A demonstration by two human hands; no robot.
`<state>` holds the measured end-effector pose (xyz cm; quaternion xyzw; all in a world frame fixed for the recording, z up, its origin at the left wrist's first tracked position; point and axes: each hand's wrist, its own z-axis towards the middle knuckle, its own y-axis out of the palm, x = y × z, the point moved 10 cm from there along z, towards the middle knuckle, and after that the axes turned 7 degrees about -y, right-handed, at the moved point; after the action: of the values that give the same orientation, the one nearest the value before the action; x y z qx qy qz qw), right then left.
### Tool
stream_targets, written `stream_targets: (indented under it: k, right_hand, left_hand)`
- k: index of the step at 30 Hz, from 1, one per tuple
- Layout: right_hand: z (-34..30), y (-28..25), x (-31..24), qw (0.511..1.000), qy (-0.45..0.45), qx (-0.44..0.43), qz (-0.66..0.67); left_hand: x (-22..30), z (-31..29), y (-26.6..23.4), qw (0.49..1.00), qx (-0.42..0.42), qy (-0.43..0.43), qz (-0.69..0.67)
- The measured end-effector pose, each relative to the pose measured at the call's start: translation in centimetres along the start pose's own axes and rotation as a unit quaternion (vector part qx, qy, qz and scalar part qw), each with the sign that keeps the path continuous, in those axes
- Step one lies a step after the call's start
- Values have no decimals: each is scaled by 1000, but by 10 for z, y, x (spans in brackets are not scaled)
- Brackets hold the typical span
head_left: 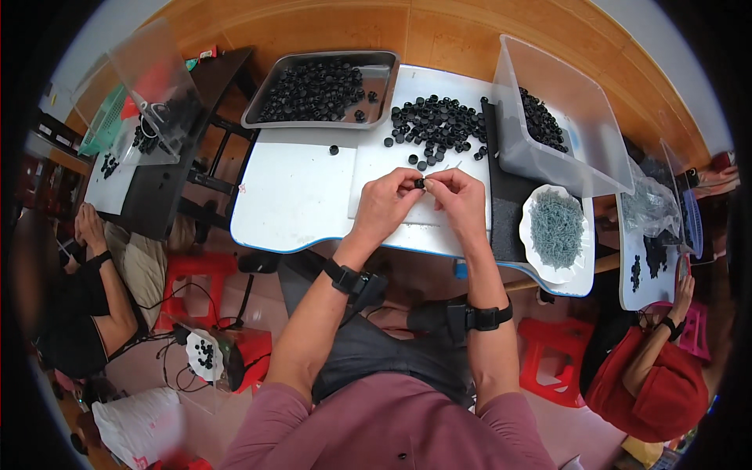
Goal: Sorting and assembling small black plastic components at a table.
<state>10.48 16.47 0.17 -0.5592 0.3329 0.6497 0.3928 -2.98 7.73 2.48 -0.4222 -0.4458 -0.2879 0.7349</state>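
Observation:
Over the near side of the white table, my left hand [384,205] and my right hand [460,205] meet fingertip to fingertip. Pinched between them is a small round black cap [420,183]; both hands are closed on it. Whether the right fingertips also hold some smaller piece, I cannot tell. Just beyond the hands lies a loose pile of similar black caps [439,125]. One single cap [334,150] sits apart, to the left. A scalloped white plate [531,257] on the right bears a heap of thin grey-green pieces [557,229].
A metal tray [380,117] full of black caps stands at the back left. At the back right is a clear plastic bin [548,160] with more caps. A dark mat [505,211] runs beside the plate. Other people sit at tables left and right, near red stools [552,333].

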Motion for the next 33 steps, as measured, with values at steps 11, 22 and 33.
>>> stream_targets:
  k: [11,22,33]
  right_hand:
    - [3,3,-4,999,46,-9,-18]
    - [3,3,-4,996,86,-22,-12]
    - [4,3,-2,997,78,-8,-7]
  left_hand:
    - [-3,1,0,1000,7,-5,6]
    - [-6,0,-2,1000,7,-19,1]
    - [-9,2,-1,1000,4,-25,0]
